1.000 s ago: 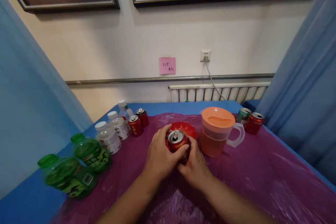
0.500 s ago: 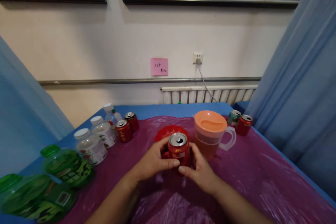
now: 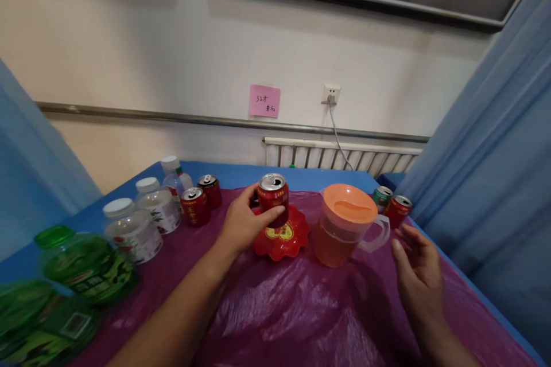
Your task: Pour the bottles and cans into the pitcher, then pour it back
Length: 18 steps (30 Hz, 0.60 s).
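Observation:
My left hand (image 3: 246, 218) is wrapped around a red drink can (image 3: 274, 198), which has an opened silver top and stands upright in the grip. Behind and below that can is a red scalloped plate (image 3: 297, 241) with a yellow design; whether the can touches it I cannot tell. My right hand (image 3: 417, 266) is open, fingers apart, near the handle of a clear pitcher (image 3: 336, 241) with an orange lid (image 3: 349, 202). Amber liquid fills part of the pitcher. Just beyond my right fingers stand another red can (image 3: 398, 211) and a green can (image 3: 381, 198).
At left stand two more red cans (image 3: 196, 207), several white-capped clear bottles (image 3: 133, 235) and two green-capped jugs (image 3: 88, 266). Purple plastic sheeting (image 3: 284, 315) covers the blue table (image 3: 241, 175). A blue curtain (image 3: 486, 143) hangs at right, a radiator (image 3: 310, 153) behind.
My right hand has let go of the can and moved right, past the pitcher. The left hand has carried the can slightly left and up, exposing more of the red plate.

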### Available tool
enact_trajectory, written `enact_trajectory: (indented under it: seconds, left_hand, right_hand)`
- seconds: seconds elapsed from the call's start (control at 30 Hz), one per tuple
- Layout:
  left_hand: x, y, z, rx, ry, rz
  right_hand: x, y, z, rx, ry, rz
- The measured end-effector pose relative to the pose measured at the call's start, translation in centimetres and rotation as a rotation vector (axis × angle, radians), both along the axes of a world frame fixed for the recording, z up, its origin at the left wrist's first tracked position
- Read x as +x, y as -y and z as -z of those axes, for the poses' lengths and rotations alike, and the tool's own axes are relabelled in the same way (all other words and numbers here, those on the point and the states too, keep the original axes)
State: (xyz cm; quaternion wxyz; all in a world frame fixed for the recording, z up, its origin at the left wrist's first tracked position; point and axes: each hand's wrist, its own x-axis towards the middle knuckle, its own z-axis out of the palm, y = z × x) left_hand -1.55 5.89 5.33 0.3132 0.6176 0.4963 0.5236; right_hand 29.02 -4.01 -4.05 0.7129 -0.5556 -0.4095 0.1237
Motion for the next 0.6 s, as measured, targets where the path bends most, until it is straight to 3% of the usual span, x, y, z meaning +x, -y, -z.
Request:
enact_trajectory:
  seconds: [0.1, 0.3, 0.4, 0.5, 0.6]
  left_hand:
    - [-1.3, 1.2, -0.5, 0.018, 0.000, -0.057]
    - [-5.2, 7.8, 1.1, -0.096, 0.084, -0.187]
    - [-6.3, 9.9, 0.9, -0.149, 0.085, -0.217]
    - [-5.9, 9.4, -0.4, -0.120, 0.042, -0.192]
    - [-4.3, 6.7, -1.6, -0.049, 0.003, -0.165]
  right_hand:
    - [-0.1, -0.6, -0.5, -0.063, -0.064, -0.041]
    - [0.0, -1.1, -0.7, -0.121, -0.073, -0.023]
    - [0.3, -1.2, -0.6, -0.142, -0.073, -0.038]
    - [0.4, -1.5, -0.4, -0.171, -0.064, -0.056]
    - [0.6, -1.8, -0.2, -0.181, -0.069, -0.119]
